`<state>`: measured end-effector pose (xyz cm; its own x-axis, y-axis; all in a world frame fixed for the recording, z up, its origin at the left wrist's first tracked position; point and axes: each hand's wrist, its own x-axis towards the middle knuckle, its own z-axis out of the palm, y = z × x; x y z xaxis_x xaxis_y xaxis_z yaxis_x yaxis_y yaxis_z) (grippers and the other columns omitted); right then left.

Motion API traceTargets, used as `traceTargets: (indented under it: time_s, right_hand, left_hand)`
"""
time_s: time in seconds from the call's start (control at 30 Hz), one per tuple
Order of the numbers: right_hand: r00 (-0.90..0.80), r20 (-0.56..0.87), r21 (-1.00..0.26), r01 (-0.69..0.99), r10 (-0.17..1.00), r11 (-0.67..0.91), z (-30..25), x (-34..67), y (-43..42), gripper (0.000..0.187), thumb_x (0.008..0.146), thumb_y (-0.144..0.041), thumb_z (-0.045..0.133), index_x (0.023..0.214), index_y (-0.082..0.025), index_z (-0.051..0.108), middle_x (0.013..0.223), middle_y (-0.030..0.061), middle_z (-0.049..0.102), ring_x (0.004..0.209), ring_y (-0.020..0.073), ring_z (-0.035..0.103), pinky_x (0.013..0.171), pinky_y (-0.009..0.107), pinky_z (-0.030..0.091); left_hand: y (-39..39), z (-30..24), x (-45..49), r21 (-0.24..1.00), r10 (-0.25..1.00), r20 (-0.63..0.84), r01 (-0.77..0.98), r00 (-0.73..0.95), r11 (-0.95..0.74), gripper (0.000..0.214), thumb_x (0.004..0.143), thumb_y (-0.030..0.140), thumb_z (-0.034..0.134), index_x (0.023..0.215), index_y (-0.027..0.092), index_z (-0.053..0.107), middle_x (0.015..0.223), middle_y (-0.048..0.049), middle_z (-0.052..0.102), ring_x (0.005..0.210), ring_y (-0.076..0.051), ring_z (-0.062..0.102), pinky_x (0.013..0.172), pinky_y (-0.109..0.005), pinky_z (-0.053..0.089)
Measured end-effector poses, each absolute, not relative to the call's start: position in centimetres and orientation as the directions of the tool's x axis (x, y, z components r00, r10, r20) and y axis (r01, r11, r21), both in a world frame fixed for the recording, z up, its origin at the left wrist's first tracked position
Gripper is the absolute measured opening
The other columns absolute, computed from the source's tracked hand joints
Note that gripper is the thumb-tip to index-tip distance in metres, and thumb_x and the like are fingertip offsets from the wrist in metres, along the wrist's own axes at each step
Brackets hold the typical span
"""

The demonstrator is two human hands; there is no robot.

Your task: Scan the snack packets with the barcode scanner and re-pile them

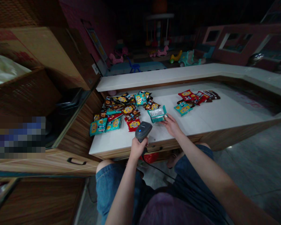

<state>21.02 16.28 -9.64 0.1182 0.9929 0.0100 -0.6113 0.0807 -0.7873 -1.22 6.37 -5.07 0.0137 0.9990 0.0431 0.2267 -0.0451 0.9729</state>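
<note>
My left hand (138, 147) grips the scanner (143, 130); my right hand (172, 125) pinches the pack (156, 113), probably light, soft, slippery: best held by its edge.

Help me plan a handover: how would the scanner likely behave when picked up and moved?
The scanner should stay stiff, since its grey casing looks like hard plastic. Its broad head juts out above the left hand, so it may feel top-heavy. The black cable trailing below would probably drag or tug a little.
</note>
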Motion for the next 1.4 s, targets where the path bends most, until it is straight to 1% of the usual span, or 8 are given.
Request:
traceTargets:
  time_s: [0.63, 0.77, 0.87, 0.97, 1.03, 1.2, 1.3, 1.4]
  right_hand:
    - [0.142, 0.058, -0.798, -0.588, 0.988, 0.131, -9.3, 21.0, 15.8, 0.031, 0.076, -0.043, 0.088, 0.095, -0.027, 0.069, 0.087, -0.0015, 0.077, 0.084, 0.0209, 0.075, 0.088, 0.044, 0.066]
    - [0.308, 0.205, -0.914, -0.279, 0.929, 0.294, -8.7, 21.8, 15.2, 0.033, 0.083, -0.053, 0.078, 0.105, -0.028, 0.073, 0.103, 0.0033, 0.079, 0.101, 0.026, 0.073, 0.1, 0.049, 0.06]
    - [0.362, 0.395, -0.918, 0.111, 0.844, 0.381, -7.8, 24.7, 14.8, 0.034, 0.093, -0.048, 0.067, 0.12, -0.028, 0.073, 0.128, 0.008, 0.074, 0.125, 0.029, 0.064, 0.118, 0.052, 0.045]
    - [0.206, 0.614, -0.691, 0.608, 0.762, 0.392, -7.0, 28.9, 15.0, 0.037, 0.102, -0.036, 0.05, 0.131, -0.025, 0.07, 0.142, 0.0108, 0.068, 0.138, 0.03, 0.055, 0.124, 0.054, 0.036]
    - [0.107, 0.647, -0.52, 0.787, 0.755, 0.333, -6.8, 31.6, 15.6, 0.04, 0.101, -0.026, 0.044, 0.132, -0.023, 0.07, 0.145, 0.0123, 0.066, 0.14, 0.0302, 0.052, 0.123, 0.055, 0.037]
    - [0.021, 0.602, -0.26, 0.95, 0.798, 0.171, -7.0, 35.7, 17.1, 0.047, 0.088, -0.008, 0.047, 0.128, -0.015, 0.071, 0.143, 0.0162, 0.066, 0.139, 0.0335, 0.05, 0.118, 0.055, 0.042]
    - [0.057, 0.605, -0.235, 0.966, 0.794, 0.11, -6.7, 35.6, 17.5, 0.045, 0.084, -0.006, 0.048, 0.12, -0.013, 0.074, 0.141, 0.0178, 0.067, 0.136, 0.0361, 0.051, 0.117, 0.058, 0.04]
    - [0.036, 0.628, -0.269, 0.947, 0.777, 0.174, -6.0, 33.1, 18.0, 0.043, 0.085, -0.007, 0.047, 0.118, -0.014, 0.074, 0.142, 0.0178, 0.065, 0.137, 0.0356, 0.049, 0.118, 0.057, 0.038]
  left_hand:
    - [6.3, -4.9, -1.3, 0.972, 0.999, 0.041, 0.231, 0.006, -0.041, 0.028, 0.073, 0.038, 0.061, 0.052, 0.021, 0.058, 0.049, -0.0016, 0.06, 0.05, -0.015, 0.057, 0.061, -0.027, 0.049]
    - [6.2, -4.5, -1.2, 0.97, 0.999, 0.03, 0.241, 0.012, -0.032, 0.027, 0.073, 0.037, 0.061, 0.052, 0.02, 0.059, 0.05, -0.0023, 0.061, 0.051, -0.015, 0.058, 0.061, -0.027, 0.049]
    - [6.2, -4.3, -1.2, 0.971, 0.999, 0.036, 0.234, 0.022, -0.04, 0.027, 0.073, 0.037, 0.061, 0.052, 0.02, 0.058, 0.05, -0.002, 0.06, 0.051, -0.015, 0.058, 0.061, -0.027, 0.049]
    - [6.1, -4.3, -1.2, 0.971, 0.998, 0.05, 0.231, 0.024, -0.054, 0.028, 0.072, 0.038, 0.061, 0.05, 0.021, 0.057, 0.049, -0.0015, 0.06, 0.051, -0.015, 0.057, 0.061, -0.027, 0.049]
    - [6.1, -4.3, -1.2, 0.97, 0.998, 0.053, 0.235, 0.02, -0.057, 0.028, 0.073, 0.038, 0.061, 0.05, 0.021, 0.057, 0.05, -0.0016, 0.06, 0.051, -0.015, 0.057, 0.061, -0.027, 0.049]
    - [6.3, -4.8, -1.3, 0.963, 0.999, 0.05, 0.264, 0.014, -0.052, 0.026, 0.073, 0.035, 0.06, 0.052, 0.02, 0.058, 0.051, -0.0018, 0.061, 0.051, -0.015, 0.057, 0.061, -0.027, 0.048]
    - [6.3, -4.9, -1.3, 0.966, 0.999, 0.049, 0.253, 0.013, -0.051, 0.025, 0.073, 0.036, 0.06, 0.053, 0.02, 0.059, 0.05, -0.0013, 0.061, 0.051, -0.015, 0.057, 0.061, -0.027, 0.048]
    - [6.3, -4.9, -1.2, 0.968, 0.999, 0.049, 0.247, 0.008, -0.049, 0.026, 0.073, 0.037, 0.061, 0.053, 0.02, 0.059, 0.05, -0.0016, 0.061, 0.051, -0.015, 0.058, 0.061, -0.027, 0.049]
